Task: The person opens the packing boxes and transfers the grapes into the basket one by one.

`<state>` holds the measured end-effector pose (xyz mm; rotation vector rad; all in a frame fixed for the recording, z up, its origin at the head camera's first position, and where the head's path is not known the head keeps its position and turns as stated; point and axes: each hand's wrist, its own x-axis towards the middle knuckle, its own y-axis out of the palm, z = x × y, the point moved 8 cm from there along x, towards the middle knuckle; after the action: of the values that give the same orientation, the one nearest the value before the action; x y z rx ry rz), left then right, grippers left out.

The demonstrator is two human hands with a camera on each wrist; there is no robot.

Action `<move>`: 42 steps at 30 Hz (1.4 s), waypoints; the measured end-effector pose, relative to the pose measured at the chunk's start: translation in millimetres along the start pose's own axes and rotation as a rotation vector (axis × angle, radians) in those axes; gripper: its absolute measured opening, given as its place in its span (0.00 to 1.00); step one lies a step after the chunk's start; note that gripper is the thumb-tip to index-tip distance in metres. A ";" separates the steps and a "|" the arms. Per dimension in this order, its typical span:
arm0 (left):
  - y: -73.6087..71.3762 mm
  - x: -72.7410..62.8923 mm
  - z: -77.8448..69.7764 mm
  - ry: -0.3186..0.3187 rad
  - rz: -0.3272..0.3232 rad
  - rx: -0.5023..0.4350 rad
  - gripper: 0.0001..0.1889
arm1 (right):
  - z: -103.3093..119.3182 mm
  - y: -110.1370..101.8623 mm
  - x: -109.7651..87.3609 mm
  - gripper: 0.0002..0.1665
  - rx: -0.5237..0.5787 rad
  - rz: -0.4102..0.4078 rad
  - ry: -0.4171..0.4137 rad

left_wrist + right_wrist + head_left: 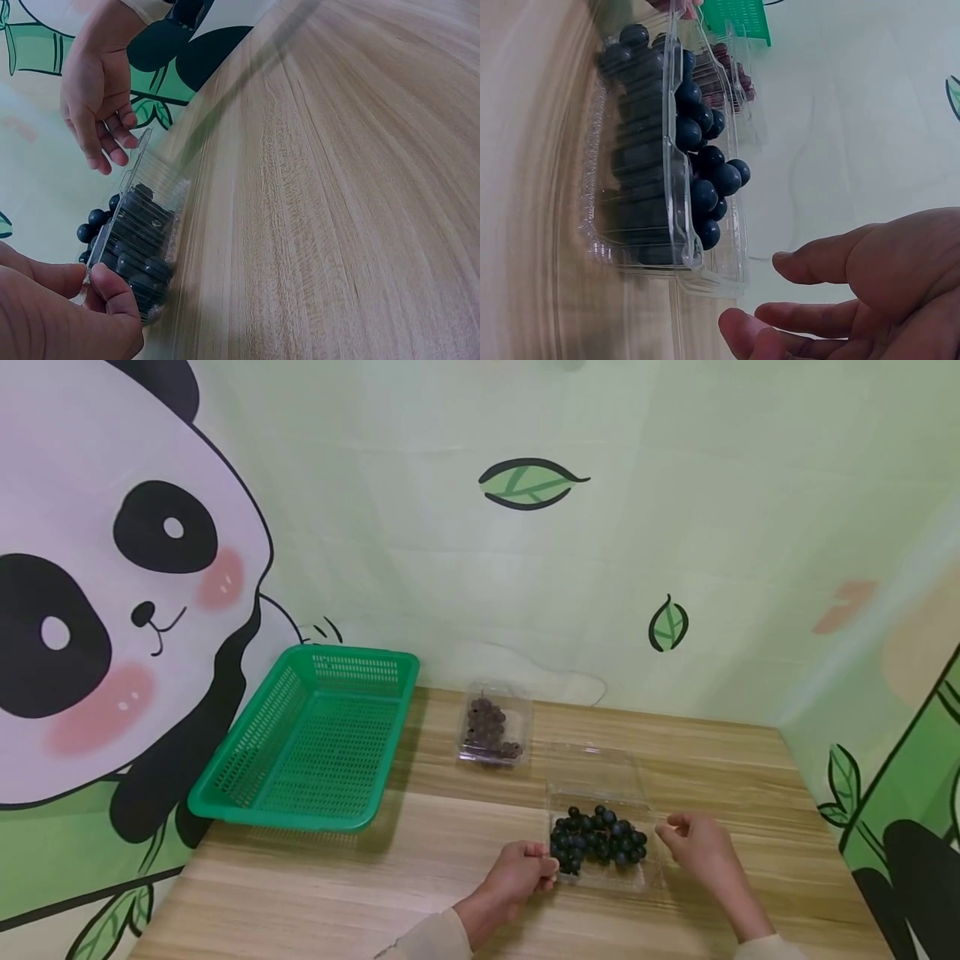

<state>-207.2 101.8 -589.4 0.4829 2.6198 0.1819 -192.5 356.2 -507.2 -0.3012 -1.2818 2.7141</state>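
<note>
A bunch of dark blue-black grapes (pixel 600 839) lies in a clear plastic box (pixel 673 157), whose hinged lid (pixel 592 770) is laid back toward the wall. Thumb and fingers of my left hand (pixel 516 878) pinch the box's left rim, as the left wrist view shows up close. Off the box's right end is my right hand (pixel 701 847), its fingers loosely bent and a gap between thumb and fingertips (pixel 739 330). Nothing sits in that gap. Some grapes rise above the box rim in the right wrist view.
Behind, near the wall, stands a second clear box (pixel 519 717) holding a smaller bunch of reddish-brown grapes (pixel 486 722). To the left is a green perforated basket (pixel 337 752) with nothing in it. A printed panda backdrop (pixel 405 543) borders the wooden table (pixel 435 827).
</note>
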 end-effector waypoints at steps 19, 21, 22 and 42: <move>1.1 -0.7 -2.1 0.011 -0.009 0.007 0.05 | 2.5 8.0 -9.4 0.25 -0.071 -0.006 0.000; 1.7 -2.0 -3.0 0.004 -0.006 0.007 0.05 | 2.2 9.0 -10.3 0.25 -0.073 -0.006 -0.004; 2.0 -2.5 -3.5 0.003 -0.004 0.005 0.05 | 2.1 9.5 -10.5 0.25 -0.075 -0.005 -0.007; 0.3 -3.5 -4.6 -0.011 0.007 0.003 0.06 | -1.4 21.9 -7.4 0.20 -0.116 -0.038 -0.006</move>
<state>-206.4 100.7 -583.8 0.4924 2.6085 0.1777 -185.6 341.9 -524.1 -0.2785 -1.4351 2.6163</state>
